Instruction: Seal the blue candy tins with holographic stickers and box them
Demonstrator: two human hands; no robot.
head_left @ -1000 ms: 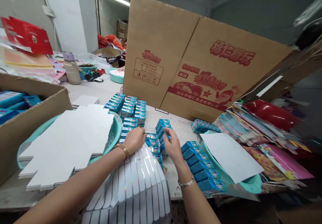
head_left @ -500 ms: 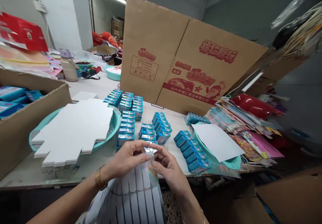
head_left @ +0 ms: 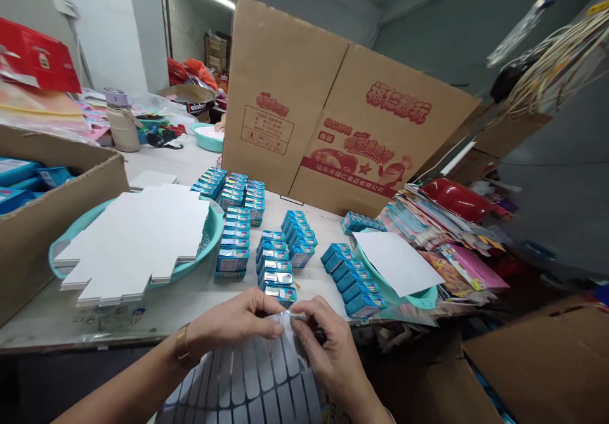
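A sheet of label stickers (head_left: pixel 257 373), marked off in rows of pale rounded strips, hangs below my hands at the table's front edge. My left hand (head_left: pixel 252 316), with a band on its wrist, pinches the sheet's top edge between thumb and fingers. Right beside it, my right hand (head_left: pixel 321 335) has thumb and forefinger closed at the sheet's top right corner; whether a single strip is lifted there I cannot tell. Just beyond my fingers stands a row of small blue boxes (head_left: pixel 278 278), the nearest ones with shiny strips on top.
More blue boxes (head_left: pixel 233 240) stand in rows on the white table (head_left: pixel 185 306). White card blanks (head_left: pixel 137 240) lie over a teal basin (head_left: pixel 216 224) at left; a white sheet (head_left: pixel 394 259) covers another basin at right. A large carton (head_left: pixel 333 119) stands behind. An open box (head_left: pixel 61 202) is far left.
Both hands have drawn back from the front of the box row, down toward me, with the sticker sheet. The nearest boxes now show fully. The view has shifted slightly.
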